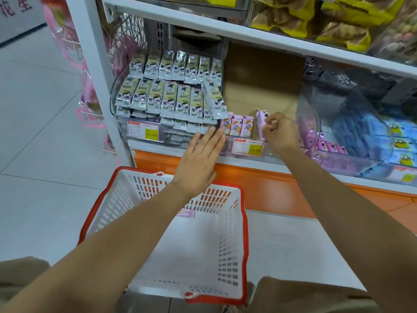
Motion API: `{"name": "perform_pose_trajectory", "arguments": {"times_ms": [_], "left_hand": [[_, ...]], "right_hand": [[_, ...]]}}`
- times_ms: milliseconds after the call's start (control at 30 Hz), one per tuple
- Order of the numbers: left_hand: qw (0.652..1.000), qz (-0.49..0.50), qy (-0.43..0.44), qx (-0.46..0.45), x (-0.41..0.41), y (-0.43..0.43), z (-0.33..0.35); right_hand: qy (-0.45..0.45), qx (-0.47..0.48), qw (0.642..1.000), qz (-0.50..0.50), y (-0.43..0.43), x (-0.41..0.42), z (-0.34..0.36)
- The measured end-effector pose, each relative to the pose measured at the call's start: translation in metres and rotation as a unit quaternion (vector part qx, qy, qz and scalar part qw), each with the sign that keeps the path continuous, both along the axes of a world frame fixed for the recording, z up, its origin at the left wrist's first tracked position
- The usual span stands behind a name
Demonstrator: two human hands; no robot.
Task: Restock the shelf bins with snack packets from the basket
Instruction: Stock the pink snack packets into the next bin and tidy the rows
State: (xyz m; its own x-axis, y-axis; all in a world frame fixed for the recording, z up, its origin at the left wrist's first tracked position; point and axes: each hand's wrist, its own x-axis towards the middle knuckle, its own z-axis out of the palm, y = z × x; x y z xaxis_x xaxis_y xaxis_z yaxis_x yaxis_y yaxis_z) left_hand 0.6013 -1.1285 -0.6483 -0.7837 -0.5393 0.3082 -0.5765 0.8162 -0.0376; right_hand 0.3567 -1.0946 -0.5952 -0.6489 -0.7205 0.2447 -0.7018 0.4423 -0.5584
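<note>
Reaching in with both bare arms, a person was at the bottom shelf (266, 164).
- **Shelf, left end:** a clear bin was packed with green-and-white packets (169, 98) in stacked rows. It had a yellow price tag (142, 131) on its front.
- **Floor, in front of the shelf's left half:** a white basket (245, 222) with a red rim held one pink packet (186, 213), which lay against its far wall.
- **Left hand (200, 159):** it was above the basket's far rim, palm down, with fingers straight and together and nothing held. The fingertips sat at the bin fronts, where the green-and-white bin met the middle one. I couldn't tell if they touched.
- **Middle bin:** a short row of pink packets (237, 126) stood upright at the front left corner, with a cardboard box (261, 75) behind.
- **Right hand (281, 132):** the fingers were curled, and thumb and fingertips pinched another packet (260, 125), pink and upright. It stood just right of the row with a small gap between. A second tag (248, 148) sat on the front below.
- **Shelf, right end:** a clear bin held blue packets (361, 134).
- **Shelf above, right:** yellow bags (338, 21).
</note>
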Motion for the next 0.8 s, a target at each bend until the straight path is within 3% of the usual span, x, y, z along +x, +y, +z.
{"name": "perform_pose_trajectory", "arguments": {"times_ms": [200,333,400,533,633,800], "left_hand": [[1.000,0.003,-0.003,-0.011,-0.002,0.000,-0.004],[1.000,0.012,-0.009,-0.010,-0.002,0.003,0.001],[1.000,0.012,-0.018,-0.005,-0.001,0.006,0.006],[1.000,0.006,-0.018,0.024,0.007,0.013,0.015],[1.000,0.010,-0.006,0.024,0.027,0.020,0.014],[0.998,0.028,0.026,0.049,0.086,0.032,-0.010]], "right_hand": [[-0.029,0.127,0.991,0.008,-0.009,0.002,0.006],[-0.031,0.138,0.990,0.027,-0.002,0.004,0.009],[-0.030,0.114,0.992,0.037,0.005,0.006,0.010],[-0.036,-0.037,0.996,0.072,0.024,0.034,0.019],[-0.036,-0.126,0.977,0.166,0.049,0.078,0.023],[-0.073,-0.073,0.951,0.293,0.072,0.141,-0.020]]}}
